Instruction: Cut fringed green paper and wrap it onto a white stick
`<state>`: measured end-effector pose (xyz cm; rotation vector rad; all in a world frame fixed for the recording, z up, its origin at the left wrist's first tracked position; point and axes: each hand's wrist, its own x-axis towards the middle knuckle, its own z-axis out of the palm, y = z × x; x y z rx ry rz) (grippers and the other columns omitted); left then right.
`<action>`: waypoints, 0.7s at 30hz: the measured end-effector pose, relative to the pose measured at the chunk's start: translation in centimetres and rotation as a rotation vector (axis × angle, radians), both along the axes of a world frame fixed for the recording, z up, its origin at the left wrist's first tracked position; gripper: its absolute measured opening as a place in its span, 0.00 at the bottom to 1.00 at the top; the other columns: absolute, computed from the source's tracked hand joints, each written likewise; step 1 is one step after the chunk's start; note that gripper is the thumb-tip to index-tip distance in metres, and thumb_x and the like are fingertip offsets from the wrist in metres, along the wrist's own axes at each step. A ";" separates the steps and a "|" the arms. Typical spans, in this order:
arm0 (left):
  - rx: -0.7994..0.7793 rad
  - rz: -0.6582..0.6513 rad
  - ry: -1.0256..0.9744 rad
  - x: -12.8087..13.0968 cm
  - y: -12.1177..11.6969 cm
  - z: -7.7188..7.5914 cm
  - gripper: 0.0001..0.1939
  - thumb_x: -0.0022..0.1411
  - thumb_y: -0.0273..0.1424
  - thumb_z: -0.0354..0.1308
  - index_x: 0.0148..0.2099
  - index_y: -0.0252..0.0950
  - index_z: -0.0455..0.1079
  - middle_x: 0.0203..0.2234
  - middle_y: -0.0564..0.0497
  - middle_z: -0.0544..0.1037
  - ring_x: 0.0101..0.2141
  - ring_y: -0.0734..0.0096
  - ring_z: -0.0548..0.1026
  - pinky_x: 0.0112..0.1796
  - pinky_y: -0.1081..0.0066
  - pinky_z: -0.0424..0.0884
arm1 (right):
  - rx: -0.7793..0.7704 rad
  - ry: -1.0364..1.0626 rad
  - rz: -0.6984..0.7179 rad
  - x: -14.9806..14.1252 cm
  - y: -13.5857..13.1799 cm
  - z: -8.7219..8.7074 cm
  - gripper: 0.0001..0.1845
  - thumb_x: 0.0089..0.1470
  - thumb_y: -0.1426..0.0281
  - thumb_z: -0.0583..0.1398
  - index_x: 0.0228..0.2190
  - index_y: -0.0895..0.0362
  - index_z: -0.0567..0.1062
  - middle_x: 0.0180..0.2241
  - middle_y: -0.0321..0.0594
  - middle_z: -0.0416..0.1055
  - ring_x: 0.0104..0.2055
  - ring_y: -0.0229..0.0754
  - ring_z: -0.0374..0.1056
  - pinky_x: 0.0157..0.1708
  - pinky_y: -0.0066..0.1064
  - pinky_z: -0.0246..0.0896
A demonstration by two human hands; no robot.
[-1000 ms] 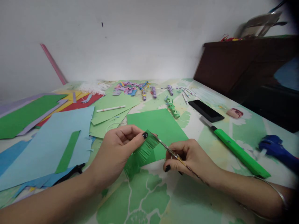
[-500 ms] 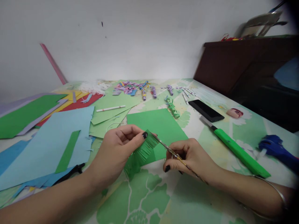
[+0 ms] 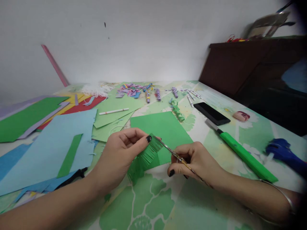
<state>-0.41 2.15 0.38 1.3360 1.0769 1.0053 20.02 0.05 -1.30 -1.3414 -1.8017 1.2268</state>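
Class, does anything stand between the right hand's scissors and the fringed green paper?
Nothing visible does. The scissors, held in the right hand, reach the fringed green paper pinched in the left hand; the green sheet lies below.

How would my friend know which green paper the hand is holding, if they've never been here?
Find the flowery table, then the left hand over it. Pinched there, beside the scissors, is the fringed green paper. Its edge is sliced into thin strips, while the green sheet behind lies flat and unfringed.
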 end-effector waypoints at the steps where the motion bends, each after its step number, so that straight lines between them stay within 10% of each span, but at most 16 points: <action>1: 0.001 -0.001 -0.001 0.0 0.0 0.0 0.07 0.57 0.34 0.60 0.32 0.36 0.73 0.32 0.47 0.81 0.36 0.63 0.77 0.37 0.68 0.71 | 0.000 0.000 -0.001 0.0 0.0 0.0 0.24 0.38 0.54 0.67 0.15 0.61 0.69 0.13 0.28 0.49 0.18 0.29 0.45 0.16 0.24 0.38; 21: 0.010 0.001 0.026 0.0 0.0 0.1 0.07 0.57 0.35 0.59 0.32 0.36 0.72 0.30 0.49 0.79 0.33 0.67 0.76 0.33 0.72 0.68 | -0.054 0.065 0.025 0.1 -0.2 0.1 0.20 0.39 0.57 0.68 0.19 0.62 0.71 0.14 0.28 0.50 0.19 0.30 0.45 0.17 0.25 0.38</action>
